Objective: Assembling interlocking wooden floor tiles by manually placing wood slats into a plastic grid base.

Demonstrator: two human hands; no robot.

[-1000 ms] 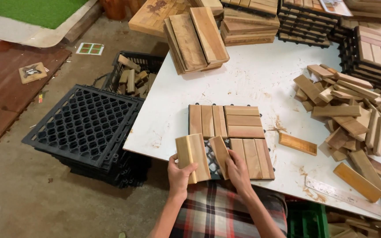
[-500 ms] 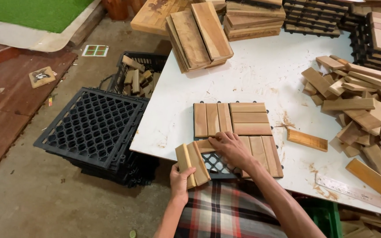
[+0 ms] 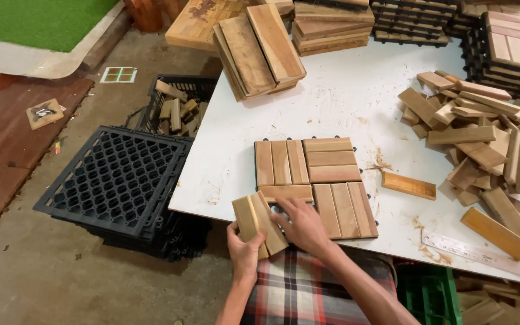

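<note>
At the near edge of a white table (image 3: 344, 96), the left hand (image 3: 245, 250) grips two loose slats (image 3: 259, 222), fingers wrapped under them and thumb on top, tilted up off the table edge. The right hand (image 3: 302, 225) lies flat, fingers spread, on the near-left corner of a wooden tile (image 3: 314, 177), just beside the slats. A moment ago the same hand reached further up onto the tile; now it has drawn back towards the body and one slat (image 3: 286, 192) lies seated along the top of that corner, black backing (image 3: 277, 210) showing just below it. The corner looks one third filled, with the held pair matching the gap that is left. A single slat (image 3: 408, 185) lies apart to the right, a heap of slats (image 3: 489, 129) beyond it. Black grids (image 3: 118, 180) are stacked on the floor at left.
</note>
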